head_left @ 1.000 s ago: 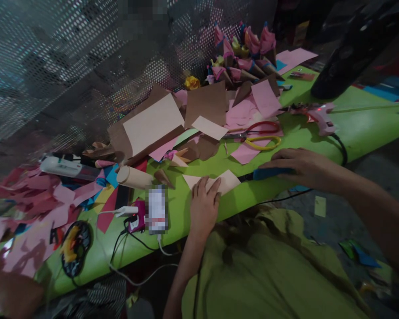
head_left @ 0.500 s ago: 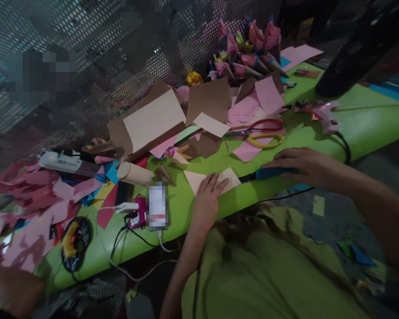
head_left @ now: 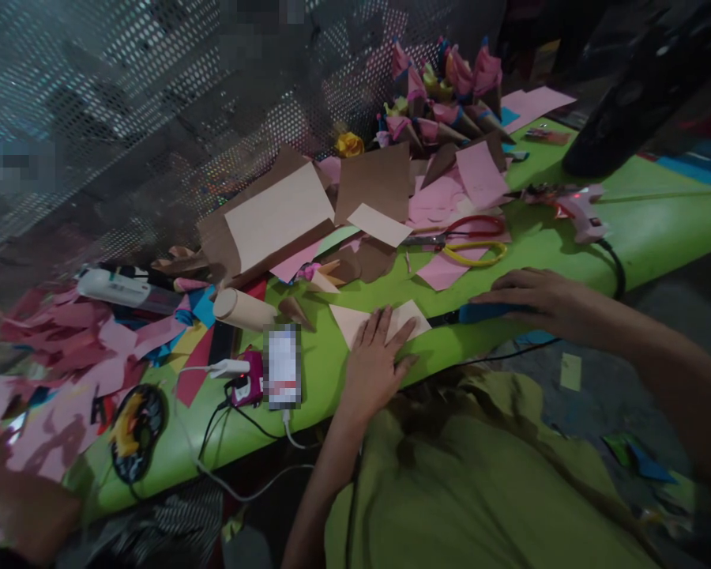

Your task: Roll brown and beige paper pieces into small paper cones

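My left hand (head_left: 380,357) lies with fingers spread on a folded cream paper (head_left: 411,319) near the front edge of the table, covering its middle. The thumb points out to the right. To the right, my right hand (head_left: 539,299) is closed over a blue-handled tool (head_left: 471,313). The tool's dark, narrow end reaches left to the paper's right corner; its exact kind is unclear. Beyond my hands lie scissors (head_left: 472,237) with one red and one yellow handle loop, and a small brown paper cone (head_left: 296,313).
A pink glue gun (head_left: 586,213) with a lit red light stands at the right. Pink and brown paper flowers (head_left: 450,87) are heaped at the back. A phone (head_left: 283,365) on a cable and a purple adapter (head_left: 250,383) sit left; another person's hand (head_left: 20,490) is lower left.
My left hand stays on the paper, its thumb now stretched out to the right. The right hand and the tool have hardly moved; the view has shifted slightly.
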Motion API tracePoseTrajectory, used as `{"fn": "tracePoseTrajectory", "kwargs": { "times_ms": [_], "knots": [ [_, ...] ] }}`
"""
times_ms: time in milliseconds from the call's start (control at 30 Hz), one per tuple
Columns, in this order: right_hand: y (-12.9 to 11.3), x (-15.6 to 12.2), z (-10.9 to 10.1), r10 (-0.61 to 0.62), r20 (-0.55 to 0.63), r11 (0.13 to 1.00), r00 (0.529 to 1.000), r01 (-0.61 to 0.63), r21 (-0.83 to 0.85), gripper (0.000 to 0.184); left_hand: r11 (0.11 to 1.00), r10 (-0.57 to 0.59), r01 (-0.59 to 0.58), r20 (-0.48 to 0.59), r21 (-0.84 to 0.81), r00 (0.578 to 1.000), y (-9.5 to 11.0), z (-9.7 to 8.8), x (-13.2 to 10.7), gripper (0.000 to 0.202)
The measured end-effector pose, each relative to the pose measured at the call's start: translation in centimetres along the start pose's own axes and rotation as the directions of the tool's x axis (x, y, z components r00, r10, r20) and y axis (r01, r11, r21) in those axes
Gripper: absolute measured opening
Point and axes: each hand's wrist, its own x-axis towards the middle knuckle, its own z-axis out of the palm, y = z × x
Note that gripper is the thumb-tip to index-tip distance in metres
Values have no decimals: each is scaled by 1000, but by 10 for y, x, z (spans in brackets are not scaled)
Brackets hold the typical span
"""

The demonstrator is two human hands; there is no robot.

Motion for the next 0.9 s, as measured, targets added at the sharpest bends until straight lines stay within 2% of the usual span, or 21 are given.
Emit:
{"fn": "tracePoseTrajectory", "kwargs": {
  "times_ms": [300, 900],
  "knots": [
    [1, 2, -2, 5, 10, 996, 1000, -6, 85, 41, 1000, -10, 10, -5, 16, 1000, 0, 2, -1, 65],
    [-4, 3, 2, -12, 21, 999, 1000, 11, 39, 42, 1000, -6, 6, 18, -1, 1000, 2, -1, 0, 60]
  ]
}}
